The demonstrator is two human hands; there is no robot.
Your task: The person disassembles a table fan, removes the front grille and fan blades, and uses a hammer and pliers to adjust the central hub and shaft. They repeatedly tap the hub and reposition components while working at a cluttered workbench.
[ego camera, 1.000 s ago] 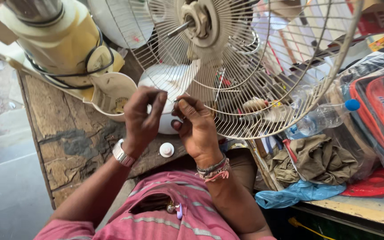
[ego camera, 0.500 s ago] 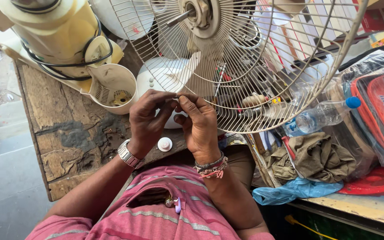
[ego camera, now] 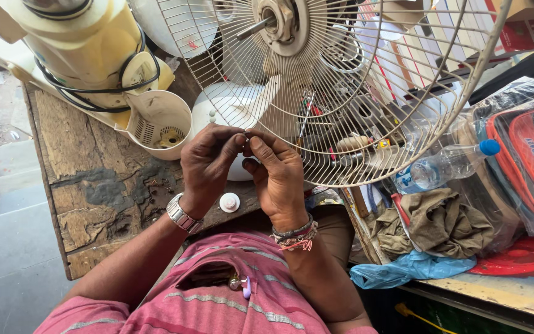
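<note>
Appliance: a cream-yellow appliance body (ego camera: 84, 59) wound with black cord lay at far left on the worn wooden bench (ego camera: 88, 185).
Cap: a small white round cap (ego camera: 229, 201) sat on the bench just below the hands.
Left hand: the left hand (ego camera: 208, 164), metal watch at the wrist, had thumb and forefinger pressed together on a tiny metal part (ego camera: 246, 137).
Tiny part: it was pinched between both hands, in front of the grille's lower edge; too small to identify. It looked light, hard and easy to drop, best taken by fingertips only.
Right hand: the right hand (ego camera: 276, 176) had its fingertips closed on the same part.
Fan grille: a wire fan guard (ego camera: 341, 93) stood just behind, stiff and open.
Bottle: a clear blue-capped bottle (ego camera: 443, 168) lay at right.
</note>
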